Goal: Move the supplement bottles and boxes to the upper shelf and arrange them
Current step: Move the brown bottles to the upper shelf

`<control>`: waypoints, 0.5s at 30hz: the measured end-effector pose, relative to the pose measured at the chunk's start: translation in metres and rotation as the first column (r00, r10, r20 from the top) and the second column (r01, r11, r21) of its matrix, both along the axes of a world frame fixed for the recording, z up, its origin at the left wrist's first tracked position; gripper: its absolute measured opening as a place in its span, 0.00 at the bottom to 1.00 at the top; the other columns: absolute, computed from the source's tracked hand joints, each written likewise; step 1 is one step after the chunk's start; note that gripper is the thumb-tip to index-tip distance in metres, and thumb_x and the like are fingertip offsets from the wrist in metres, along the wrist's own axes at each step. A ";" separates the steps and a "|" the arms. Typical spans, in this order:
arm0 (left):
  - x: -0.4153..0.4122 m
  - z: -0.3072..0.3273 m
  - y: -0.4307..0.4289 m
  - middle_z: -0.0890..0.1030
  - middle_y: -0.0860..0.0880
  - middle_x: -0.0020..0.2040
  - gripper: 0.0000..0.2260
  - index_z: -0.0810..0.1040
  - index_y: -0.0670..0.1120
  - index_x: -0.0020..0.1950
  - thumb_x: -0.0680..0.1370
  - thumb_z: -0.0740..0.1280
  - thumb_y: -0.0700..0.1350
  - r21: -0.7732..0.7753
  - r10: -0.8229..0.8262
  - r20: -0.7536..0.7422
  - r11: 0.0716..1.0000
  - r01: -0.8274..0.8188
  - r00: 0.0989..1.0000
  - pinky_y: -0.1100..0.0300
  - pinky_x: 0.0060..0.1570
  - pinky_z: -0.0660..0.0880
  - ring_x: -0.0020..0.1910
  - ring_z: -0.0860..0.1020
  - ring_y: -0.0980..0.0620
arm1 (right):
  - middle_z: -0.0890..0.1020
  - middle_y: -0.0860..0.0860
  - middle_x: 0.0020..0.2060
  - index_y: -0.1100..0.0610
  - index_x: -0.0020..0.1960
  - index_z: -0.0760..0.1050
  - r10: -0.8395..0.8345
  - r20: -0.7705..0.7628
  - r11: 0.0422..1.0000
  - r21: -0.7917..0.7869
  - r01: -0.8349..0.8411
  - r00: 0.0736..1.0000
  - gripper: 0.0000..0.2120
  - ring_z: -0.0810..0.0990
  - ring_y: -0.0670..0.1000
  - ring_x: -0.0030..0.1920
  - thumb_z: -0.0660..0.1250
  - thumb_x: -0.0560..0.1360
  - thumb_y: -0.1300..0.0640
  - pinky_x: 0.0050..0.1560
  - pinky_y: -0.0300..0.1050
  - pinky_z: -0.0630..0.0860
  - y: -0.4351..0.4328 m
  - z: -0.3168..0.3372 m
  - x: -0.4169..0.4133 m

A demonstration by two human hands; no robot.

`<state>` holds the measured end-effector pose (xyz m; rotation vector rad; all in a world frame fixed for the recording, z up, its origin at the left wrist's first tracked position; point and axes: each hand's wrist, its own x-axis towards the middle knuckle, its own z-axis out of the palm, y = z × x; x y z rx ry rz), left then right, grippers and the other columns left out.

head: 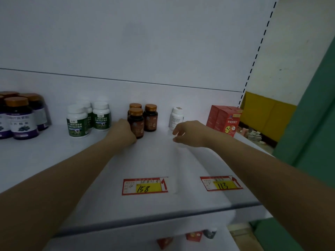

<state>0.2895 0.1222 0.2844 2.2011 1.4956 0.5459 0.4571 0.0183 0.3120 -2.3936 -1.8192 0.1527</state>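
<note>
— Where the white shelf (54, 160) meets its pale back panel, what stands there?
— Amber bottles (143, 118) at twelve o'clock, left hand (123, 132) clasping the front one; right hand (188, 133) loose, empty; red boxes (223, 119) at two, a green wall (311, 124) at three.

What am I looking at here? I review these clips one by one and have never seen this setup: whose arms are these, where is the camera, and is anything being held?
No machine here: a person wears one wide-angle camera on the head, so you see their own bare arms reaching to a white shelf. The left hand is against the front brown bottle of three; whether its grip is closed on it is hidden. The right hand is open and holds nothing, near a single white bottle. Also on the shelf: purple bottles, green-label bottles and red boxes. Two price tags sit on the front edge.
</note>
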 end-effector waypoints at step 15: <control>-0.027 0.045 -0.194 0.73 0.41 0.67 0.24 0.69 0.40 0.68 0.77 0.65 0.52 0.164 -0.079 -0.347 0.976 0.143 0.935 0.55 0.58 0.70 0.64 0.72 0.43 | 0.73 0.54 0.66 0.54 0.69 0.69 0.182 0.255 0.983 -0.036 -0.179 0.950 0.21 0.72 0.54 0.64 0.61 0.78 0.47 0.63 0.46 0.69 -0.153 0.025 -0.012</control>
